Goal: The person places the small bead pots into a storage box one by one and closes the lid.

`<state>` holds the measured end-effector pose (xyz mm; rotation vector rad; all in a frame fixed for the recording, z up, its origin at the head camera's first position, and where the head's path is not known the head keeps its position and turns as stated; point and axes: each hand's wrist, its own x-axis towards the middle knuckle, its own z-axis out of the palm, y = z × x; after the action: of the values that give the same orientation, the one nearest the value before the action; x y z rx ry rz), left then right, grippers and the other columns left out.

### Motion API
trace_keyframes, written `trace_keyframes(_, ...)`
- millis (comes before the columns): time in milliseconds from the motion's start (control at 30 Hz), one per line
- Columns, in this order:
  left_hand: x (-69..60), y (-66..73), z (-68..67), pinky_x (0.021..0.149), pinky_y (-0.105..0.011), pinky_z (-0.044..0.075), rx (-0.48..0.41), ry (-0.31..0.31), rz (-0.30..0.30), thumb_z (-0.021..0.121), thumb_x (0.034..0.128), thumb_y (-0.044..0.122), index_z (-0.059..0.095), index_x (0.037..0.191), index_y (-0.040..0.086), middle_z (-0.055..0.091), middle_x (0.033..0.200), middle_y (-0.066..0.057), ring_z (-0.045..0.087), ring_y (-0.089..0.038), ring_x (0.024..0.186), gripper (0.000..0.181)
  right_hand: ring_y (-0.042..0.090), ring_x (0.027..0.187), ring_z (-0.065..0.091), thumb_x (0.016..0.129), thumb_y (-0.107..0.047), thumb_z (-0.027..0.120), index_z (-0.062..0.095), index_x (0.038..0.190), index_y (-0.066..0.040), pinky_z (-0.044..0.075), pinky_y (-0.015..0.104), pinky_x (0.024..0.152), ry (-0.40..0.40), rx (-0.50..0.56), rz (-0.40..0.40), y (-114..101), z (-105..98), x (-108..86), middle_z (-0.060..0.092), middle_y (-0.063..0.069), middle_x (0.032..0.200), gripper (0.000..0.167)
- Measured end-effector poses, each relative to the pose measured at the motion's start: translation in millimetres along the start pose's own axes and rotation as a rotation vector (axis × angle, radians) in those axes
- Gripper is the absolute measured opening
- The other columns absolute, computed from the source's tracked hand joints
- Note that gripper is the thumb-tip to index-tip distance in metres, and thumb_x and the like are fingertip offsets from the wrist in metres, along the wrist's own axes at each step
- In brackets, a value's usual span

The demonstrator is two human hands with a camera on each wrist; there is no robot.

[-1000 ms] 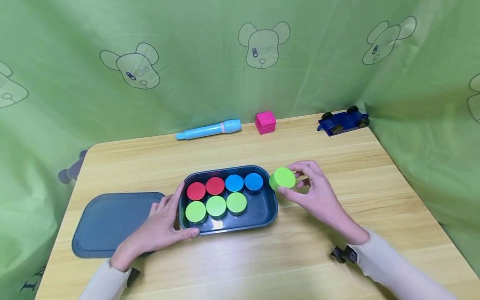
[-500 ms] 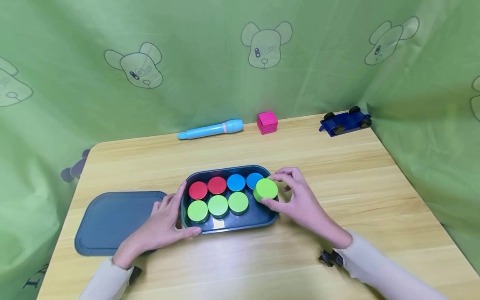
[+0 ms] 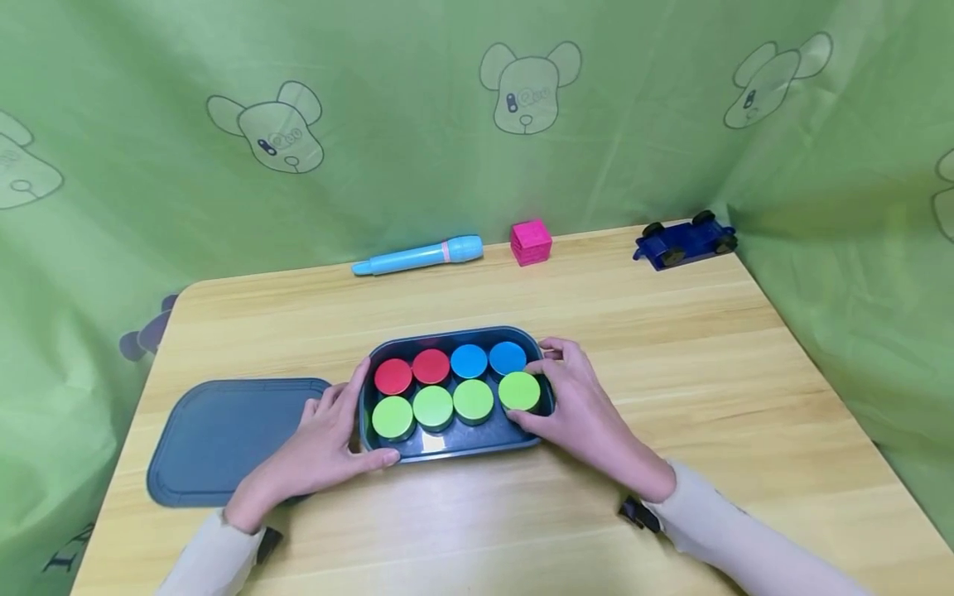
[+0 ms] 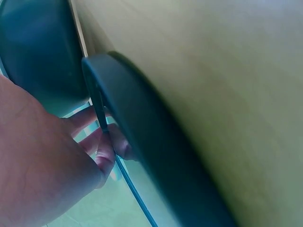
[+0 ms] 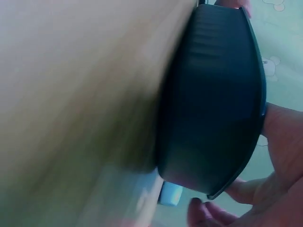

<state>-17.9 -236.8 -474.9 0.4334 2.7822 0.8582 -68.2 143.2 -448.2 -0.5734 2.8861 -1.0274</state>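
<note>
A dark blue rounded box [image 3: 440, 451] on the table bears round pieces with coloured tops. In its back row stand two red pieces [image 3: 393, 377] and two blue pieces [image 3: 469, 361]; the front row is of green pieces [image 3: 433, 407]. My left hand [image 3: 320, 447] holds the box's left end, thumb at the front rim. Thumb and fingers of my right hand [image 3: 577, 406] pinch the rightmost green piece [image 3: 519, 391], inside the box near its right end. From the right wrist camera the box wall [image 5: 213, 94] hides that piece.
Left of the box lies a dark blue flat lid [image 3: 231, 439], partly under my left arm. Along the table's back edge are a light blue pen-shaped toy [image 3: 417, 257], a pink cube [image 3: 531, 242] and a blue toy car [image 3: 687, 242]. Green curtains hang behind.
My right hand has moved left and down, bringing the green piece from beyond the box's right rim into the front row. My left hand stays on the box.
</note>
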Motion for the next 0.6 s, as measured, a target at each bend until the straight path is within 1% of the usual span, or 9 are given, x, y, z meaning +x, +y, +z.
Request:
trace_keyframes(167, 0.0, -0.1, 0.6, 0.101, -0.060, 0.032, -0.007, 0.010, 0.003, 0.078, 0.0849, 0.078, -0.007, 0.177, 0.029, 0.043, 0.166, -0.018, 0.037, -0.039, 0.147, 0.134, 0.040, 0.144, 0.041, 0.082, -0.031, 0.100, 0.075, 0.122, 0.005, 0.049, 0.058, 0.108, -0.047, -0.088, 0.001, -7, -1, 3.6, 0.040, 0.024, 0.161, 0.059)
trace_keyframes(400, -0.8, 1.7, -0.9, 0.104, -0.063, 0.032, -0.005, -0.009, -0.004, 0.076, 0.0868, 0.078, -0.007, 0.177, 0.026, 0.043, 0.166, -0.020, 0.037, -0.041, 0.148, 0.133, 0.045, 0.142, 0.044, 0.080, -0.029, 0.101, 0.075, 0.117, 0.009, 0.054, 0.056, 0.102, -0.128, -0.188, 0.025, -17, -4, 9.3, 0.044, 0.028, 0.158, 0.059)
trace_keyframes(500, -0.4, 1.9, -1.2, 0.104, -0.063, 0.032, -0.002, -0.008, 0.003, 0.076, 0.0872, 0.077, -0.006, 0.177, 0.025, 0.042, 0.165, -0.020, 0.037, -0.041, 0.148, 0.133, 0.046, 0.141, 0.045, 0.080, -0.031, 0.101, 0.075, 0.114, 0.009, 0.055, 0.056, 0.100, -0.143, -0.210, 0.033, -19, -4, 11.0, 0.045, 0.030, 0.157, 0.059)
trace_keyframes(600, 0.0, 1.8, -1.6, 0.104, -0.063, 0.030, -0.005, -0.008, 0.004, 0.077, 0.0871, 0.077, -0.006, 0.177, 0.026, 0.042, 0.166, -0.020, 0.036, -0.040, 0.148, 0.133, 0.046, 0.140, 0.047, 0.078, -0.034, 0.102, 0.076, 0.112, 0.008, 0.055, 0.056, 0.100, -0.141, -0.225, 0.035, -20, -3, 12.5, 0.047, 0.030, 0.155, 0.059)
